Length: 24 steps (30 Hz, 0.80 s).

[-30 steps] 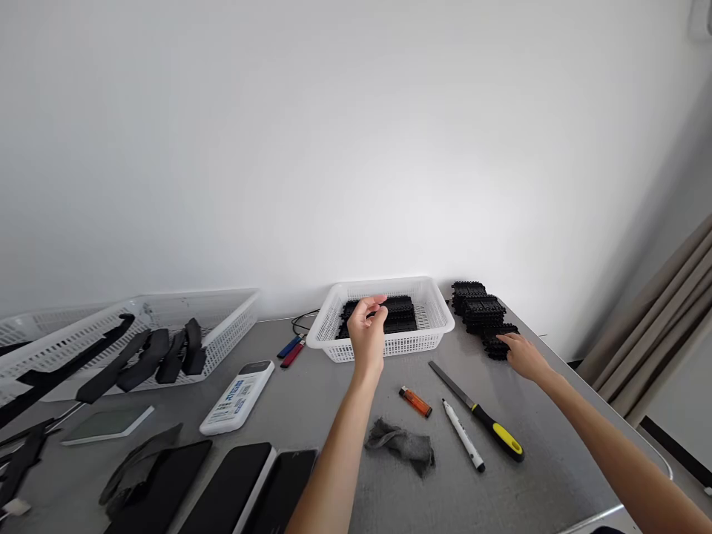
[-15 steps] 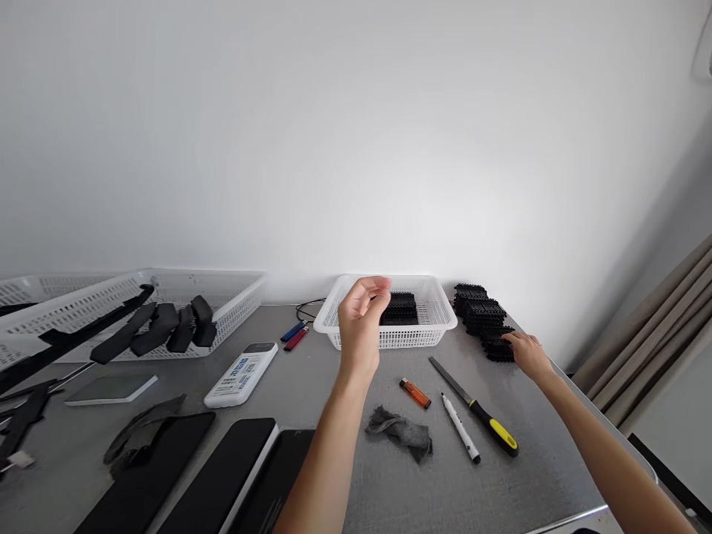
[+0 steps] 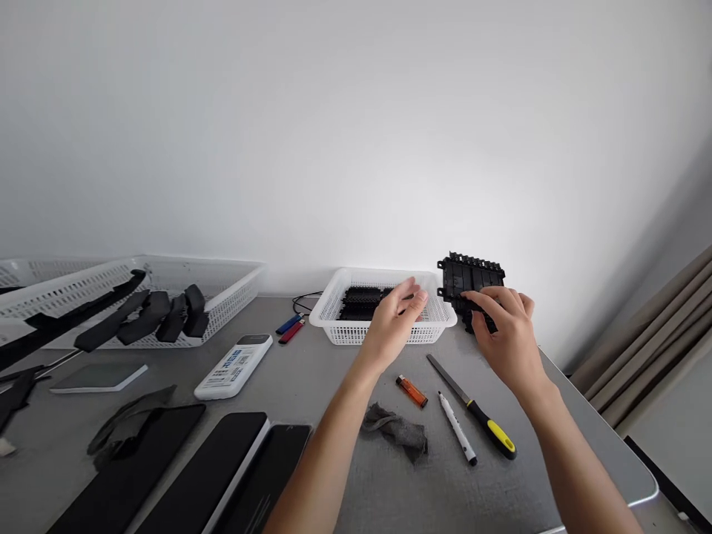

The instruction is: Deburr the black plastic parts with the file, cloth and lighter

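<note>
My right hand (image 3: 509, 337) grips a black ribbed plastic part (image 3: 470, 278) and holds it raised above the table, just right of a small white basket (image 3: 434, 326). The basket holds more black parts (image 3: 361, 302). My left hand (image 3: 396, 322) hovers in front of the basket with its fingers spread and nothing in them, reaching toward the raised part. Whether other black parts remain on the table behind my right hand is hidden.
On the grey table lie an orange lighter (image 3: 412, 391), a file with a yellow-black handle (image 3: 472, 408), a white marker (image 3: 457, 429), a grey cloth (image 3: 396, 432), a remote (image 3: 233, 366) and dark flat devices (image 3: 222, 475). A large white basket (image 3: 222, 297) with black strips stands at left.
My right hand has lifted a black part off the stack at the right and brought it up and left. My left hand has dropped and opened in front of the basket.
</note>
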Each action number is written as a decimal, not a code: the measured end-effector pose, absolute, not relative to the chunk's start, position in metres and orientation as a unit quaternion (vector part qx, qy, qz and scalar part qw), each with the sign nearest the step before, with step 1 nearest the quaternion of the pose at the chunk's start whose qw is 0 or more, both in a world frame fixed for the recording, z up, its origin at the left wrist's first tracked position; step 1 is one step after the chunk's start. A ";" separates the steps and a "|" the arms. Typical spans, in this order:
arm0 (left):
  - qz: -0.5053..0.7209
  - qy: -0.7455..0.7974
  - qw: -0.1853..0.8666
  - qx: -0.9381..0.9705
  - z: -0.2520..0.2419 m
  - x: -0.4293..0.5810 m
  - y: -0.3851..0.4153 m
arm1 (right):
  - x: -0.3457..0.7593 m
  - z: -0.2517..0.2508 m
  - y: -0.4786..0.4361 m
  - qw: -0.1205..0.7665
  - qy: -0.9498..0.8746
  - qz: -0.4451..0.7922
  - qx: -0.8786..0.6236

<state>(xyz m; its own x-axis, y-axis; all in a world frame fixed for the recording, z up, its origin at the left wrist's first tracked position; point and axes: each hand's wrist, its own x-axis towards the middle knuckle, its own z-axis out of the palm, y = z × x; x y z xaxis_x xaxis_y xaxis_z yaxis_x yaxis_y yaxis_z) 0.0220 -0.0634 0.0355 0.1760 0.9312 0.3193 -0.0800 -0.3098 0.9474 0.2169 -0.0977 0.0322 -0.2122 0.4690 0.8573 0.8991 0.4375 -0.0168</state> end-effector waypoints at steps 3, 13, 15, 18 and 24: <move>0.524 0.292 0.520 0.608 0.038 0.022 -0.064 | 0.202 0.036 -0.091 0.434 -0.752 -0.231 -0.439; 0.600 0.331 0.499 0.531 0.034 0.018 -0.046 | 0.173 0.023 -0.070 0.485 -0.736 -0.248 -0.402; 0.622 0.351 0.487 0.502 0.032 0.015 -0.040 | 0.169 0.024 -0.074 0.524 -0.706 -0.249 -0.405; 0.649 0.369 0.470 0.470 0.030 0.010 -0.036 | 0.168 0.025 -0.081 0.615 -0.645 -0.196 -0.408; 0.645 0.343 0.471 0.494 0.032 0.013 -0.042 | 0.187 0.030 -0.074 0.656 -0.575 0.091 -0.480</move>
